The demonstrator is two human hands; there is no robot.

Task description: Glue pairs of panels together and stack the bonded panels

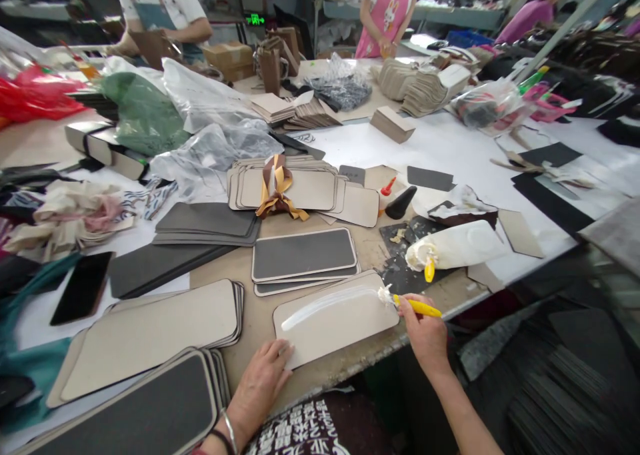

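Observation:
My right hand (425,332) is closed round the yellow handle of a glue brush (417,306), its white-caked bristles on the right end of a beige rounded panel (345,322). A wet white glue streak (325,303) curves across that panel. At the panel's lower left corner, the fingers of my left hand (263,378) lie extended on its edge, holding nothing. Just behind are panels with dark grey centres (305,255), stacked. To the right a white plastic glue bottle (465,243) lies on its side, glue caked round its opening, with a yellow piece sticking out.
Beige panels (160,342) and dark-centred panels (135,408) are stacked at left, near a phone (83,288). Behind lie a ribbon-tied bundle (305,187), a red-tipped bottle (386,195) and plastic bags (215,152). Other people stand across the table.

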